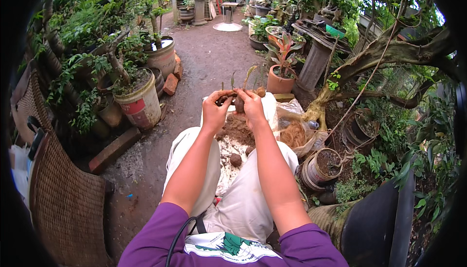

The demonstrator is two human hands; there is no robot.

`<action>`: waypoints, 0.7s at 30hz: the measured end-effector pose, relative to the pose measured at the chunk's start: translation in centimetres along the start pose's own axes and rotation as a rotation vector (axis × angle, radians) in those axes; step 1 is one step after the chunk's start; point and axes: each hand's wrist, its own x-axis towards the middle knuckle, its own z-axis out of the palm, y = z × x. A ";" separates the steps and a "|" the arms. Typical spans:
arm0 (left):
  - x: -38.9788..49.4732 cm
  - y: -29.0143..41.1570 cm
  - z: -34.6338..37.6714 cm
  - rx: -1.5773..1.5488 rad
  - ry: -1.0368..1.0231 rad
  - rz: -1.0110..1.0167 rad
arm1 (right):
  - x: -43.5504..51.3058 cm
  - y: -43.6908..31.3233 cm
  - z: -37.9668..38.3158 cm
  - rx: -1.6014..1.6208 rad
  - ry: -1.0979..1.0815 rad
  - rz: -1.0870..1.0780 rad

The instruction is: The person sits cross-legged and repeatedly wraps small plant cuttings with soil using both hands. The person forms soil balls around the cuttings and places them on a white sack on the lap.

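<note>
My left hand [216, 110] and my right hand [251, 105] meet in front of my knees, their fingers soiled. Between them is a small seedling with a brown root ball [239, 104], pinched at the fingertips. Thin green and yellowish leaves [249, 74] rise just above the fingers. Beneath my hands a heap of brown fibrous soil [237, 126] lies on a pale sheet [227, 174]. A round soil ball [235, 160] rests on the sheet between my knees, with another partly hidden by my right forearm. Another round brown ball [261, 92] lies beyond my right hand.
On the right are a plastic bag of light-brown fibre [292, 135], a potted tree with a thick trunk [365, 57] and a small pot of soil [328, 163]. A white bucket planter [138, 103], bricks [170, 84] and a wicker chair [69, 194] stand left.
</note>
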 end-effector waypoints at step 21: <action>-0.4 1.3 -0.6 -0.154 -0.137 -0.059 | 1.6 1.7 -0.7 -0.168 0.087 -0.240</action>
